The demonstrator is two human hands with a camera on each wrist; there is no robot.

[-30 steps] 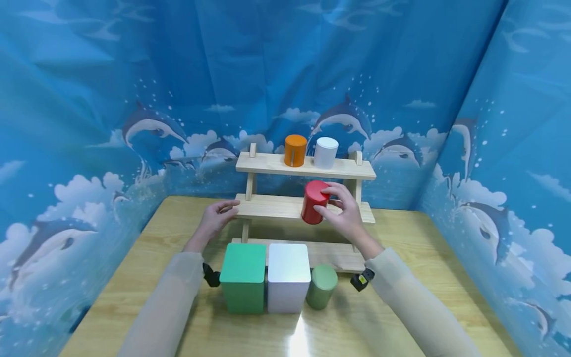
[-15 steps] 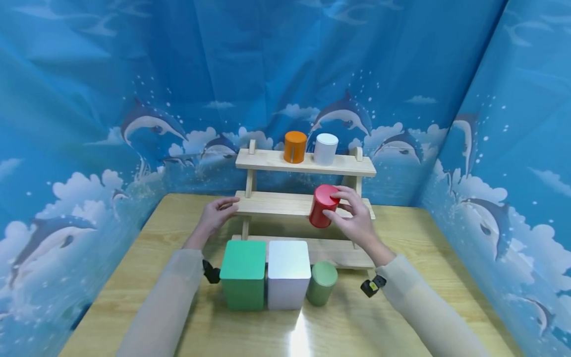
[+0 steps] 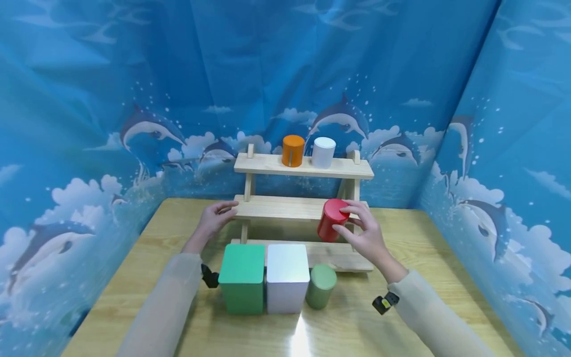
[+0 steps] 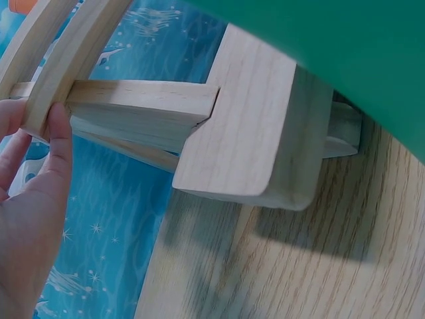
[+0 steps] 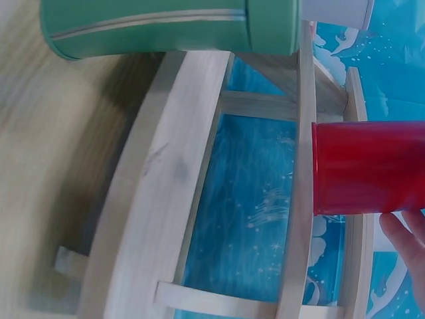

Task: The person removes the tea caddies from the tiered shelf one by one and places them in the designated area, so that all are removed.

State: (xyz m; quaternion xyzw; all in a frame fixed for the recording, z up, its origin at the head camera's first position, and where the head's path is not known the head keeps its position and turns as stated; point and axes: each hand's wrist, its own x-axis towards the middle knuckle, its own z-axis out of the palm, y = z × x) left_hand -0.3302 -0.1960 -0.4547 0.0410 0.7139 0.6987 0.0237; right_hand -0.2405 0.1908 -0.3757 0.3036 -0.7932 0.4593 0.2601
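Note:
My right hand grips a red lidded canister from its right side, thumb and fingers about the upper part. In the head view the canister tilts slightly and hangs before the right part of the middle shelf; whether its base touches the wooden rack, I cannot tell. The right wrist view shows the red canister at the right edge, with fingertips on it. At the rack's left end, my left hand pinches the middle shelf between thumb and fingers, as the left wrist view shows the hand doing.
An orange canister and a white canister stand on the top shelf. Before the rack, a green box, a white box and a green canister stand on the wooden table. Dolphin-print curtains surround it.
My right hand has carried the red canister rightward and down, from in front of the middle shelf's centre toward its right end. The left hand keeps its place on the shelf.

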